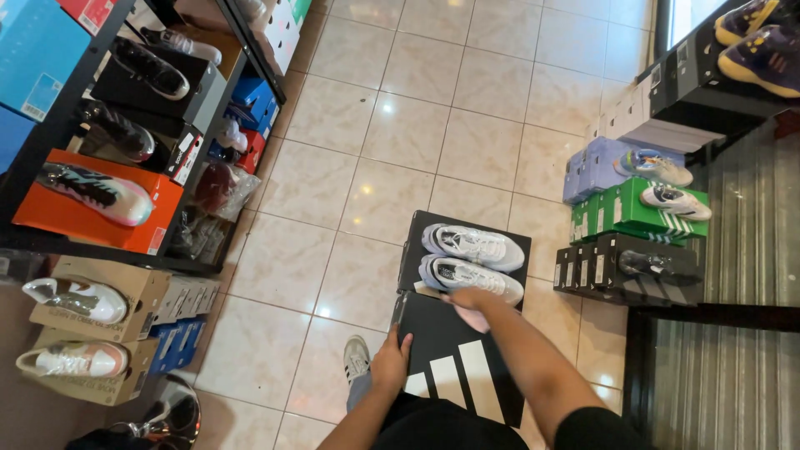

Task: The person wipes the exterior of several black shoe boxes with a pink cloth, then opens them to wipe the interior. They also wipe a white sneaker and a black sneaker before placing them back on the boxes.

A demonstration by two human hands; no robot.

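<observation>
Down by the person's knees, the left hand (390, 363) is gripping the left edge of a black lid (454, 367), fingers curled over the rim and holding it tilted. The right hand (468, 298) is lying across the top of the lid, fingertips reaching toward the nearer white shoe (471, 276); I cannot tell whether those fingers are spread or bent. Both white shoes are sitting side by side in a black box (463, 250) on the tiled floor (400, 133). A foot (357, 358) is showing below the left hand. Racks of shoes are flanking both sides.
</observation>
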